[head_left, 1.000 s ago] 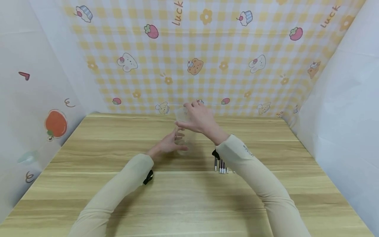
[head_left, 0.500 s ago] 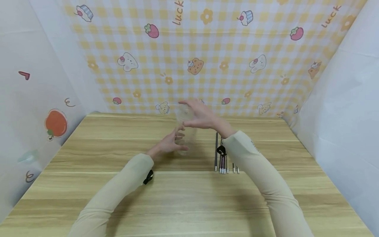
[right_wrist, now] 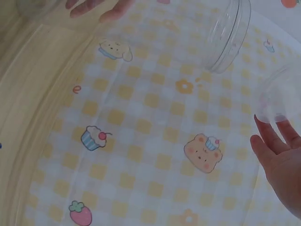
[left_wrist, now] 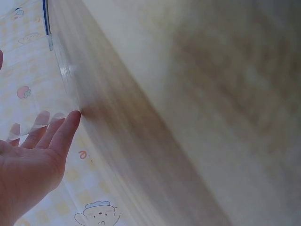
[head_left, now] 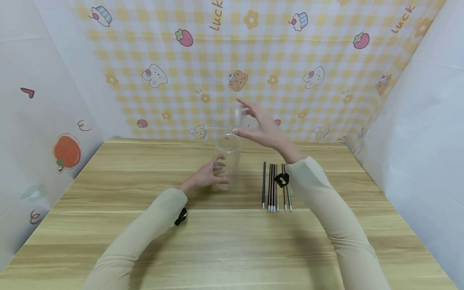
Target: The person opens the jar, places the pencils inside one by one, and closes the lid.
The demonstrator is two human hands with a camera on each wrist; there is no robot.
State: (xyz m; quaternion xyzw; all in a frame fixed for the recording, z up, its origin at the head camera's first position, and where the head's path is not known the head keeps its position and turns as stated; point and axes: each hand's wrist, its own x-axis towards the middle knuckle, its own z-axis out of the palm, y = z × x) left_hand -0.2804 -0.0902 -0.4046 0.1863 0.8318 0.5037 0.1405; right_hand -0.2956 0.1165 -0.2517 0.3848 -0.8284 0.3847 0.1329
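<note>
A tall clear jar point(head_left: 232, 159) stands upright near the back middle of the wooden table, its mouth uncovered. My left hand point(head_left: 209, 174) grips the jar low down from the left, fingers behind it and thumb in front. Up and to the right of the mouth, my right hand point(head_left: 264, 129) holds a clear round lid point(head_left: 237, 116) between thumb and fingers, tipped on edge. In the right wrist view the lid point(right_wrist: 278, 92) is apart from the jar's rim point(right_wrist: 233, 35). The left wrist view shows the left fingers point(left_wrist: 70, 128) seen through the clear wall.
Several pencils point(head_left: 273, 187) lie side by side on the wooden table point(head_left: 232, 245), right of the jar, eraser ends toward me. The right sleeve and wrist strap partly cover them. A checked, printed backdrop point(head_left: 203, 60) rises directly behind the table.
My right hand has lifted the lid off the jar and moved it up and to the right. More of the pencils show. The left hand has kept its grip on the jar.
</note>
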